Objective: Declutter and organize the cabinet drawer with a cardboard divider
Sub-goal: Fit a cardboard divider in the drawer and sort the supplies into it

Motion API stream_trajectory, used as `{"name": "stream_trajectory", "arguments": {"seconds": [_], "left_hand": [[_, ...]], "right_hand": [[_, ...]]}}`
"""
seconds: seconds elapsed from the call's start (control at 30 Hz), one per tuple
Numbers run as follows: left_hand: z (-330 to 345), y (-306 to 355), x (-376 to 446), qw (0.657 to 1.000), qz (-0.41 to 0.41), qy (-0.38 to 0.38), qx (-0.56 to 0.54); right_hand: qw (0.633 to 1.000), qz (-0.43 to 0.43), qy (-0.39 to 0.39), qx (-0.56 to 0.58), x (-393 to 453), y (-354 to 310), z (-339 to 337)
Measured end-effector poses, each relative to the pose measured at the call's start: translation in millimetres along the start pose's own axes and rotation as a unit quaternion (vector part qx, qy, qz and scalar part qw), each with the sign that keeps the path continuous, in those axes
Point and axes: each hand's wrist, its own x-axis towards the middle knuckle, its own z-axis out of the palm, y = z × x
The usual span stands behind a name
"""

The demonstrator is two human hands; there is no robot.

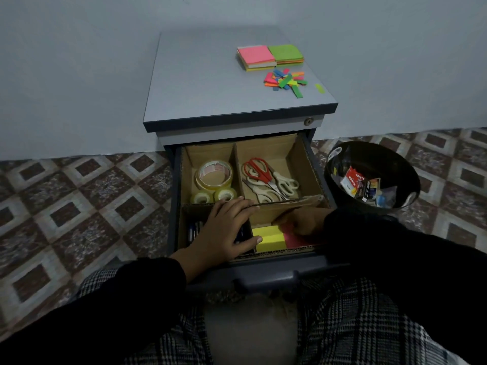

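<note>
Cardboard divider (274, 204): sits inside the open drawer (317, 164) and splits it into four bays; its crosswise wall runs left to right between the near and far bays.
Left hand (226, 227): nearest the viewer on the left, lying flat over the near-left bay, fingers straight and reaching onto the cross wall, thumb touching the yellow pad; its grip is released, pressing and not clasping.
Right hand (303, 221): reaches into the near-right bay from the right, fingers down on the pink pad (295, 239); whether its grip is clenched on the pad or only resting there I cannot tell, since the sleeve and shadow hide the fingertips.
Yellow pad (268, 238): lies flat in the near-right bay, just left of the pink pad and touching it, long side running left to right.
Key relation: the two pads lie between the hands, the right hand directly over the pink one; the right is the nearer hand for settling them, while the left likely steadies the divider.
Near-left bay: dark pen-like things show beside the left hand, too dim to name.
Far-left bay: tape rolls (214, 177).
Far-right bay: scissors (266, 180), handles away, blades pointing nearward.
Bin (340, 159): right of the drawer, holding scraps.
Table top (210, 83): more sticky pads (270, 57) and loose coloured strips (286, 80) wait farthest away, by my judgement still to be sorted.
</note>
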Motion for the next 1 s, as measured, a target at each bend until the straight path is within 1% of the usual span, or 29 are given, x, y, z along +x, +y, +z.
{"name": "stream_trajectory", "arguments": {"seconds": [0.2, 0.33, 0.4, 0.53, 0.63, 0.7, 0.77, 1.0], "left_hand": [[-1.0, 0.6, 0.0, 1.0, -0.004, -0.009, -0.005], [-0.6, -0.4, -0.7, 1.0, -0.007, -0.01, -0.01], [0.2, -0.9, -1.0, 1.0, -0.009, -0.011, -0.012], [1.0, -1.3, -0.2, 1.0, -0.009, -0.009, -0.014], [0.7, -0.9, -0.2, 1.0, -0.01, -0.01, -0.013], [0.5, -0.6, -0.6, 1.0, -0.008, -0.008, -0.012], [0.3, -0.1, -1.0, 1.0, -0.006, -0.004, -0.012], [-0.3, 0.0, -0.1, 1.0, -0.003, -0.007, 0.0]], "right_hand": [[0.999, 0.031, -0.013, -0.035, 5.1, 4.3, -7.1], [0.998, 0.049, -0.017, -0.03, 3.3, -0.9, -10.1], [0.998, 0.05, -0.033, 0.004, 5.3, 3.0, -5.4], [0.986, 0.05, -0.022, 0.155, 1.8, 12.3, 4.1], [0.949, 0.07, -0.039, 0.305, 0.6, 12.9, 7.4], [0.925, 0.084, -0.041, 0.369, 1.8, 14.1, 9.2], [0.917, 0.083, -0.043, 0.387, 2.4, 13.7, 10.1], [0.934, 0.072, -0.035, 0.349, -4.5, 2.8, 7.0]]}}
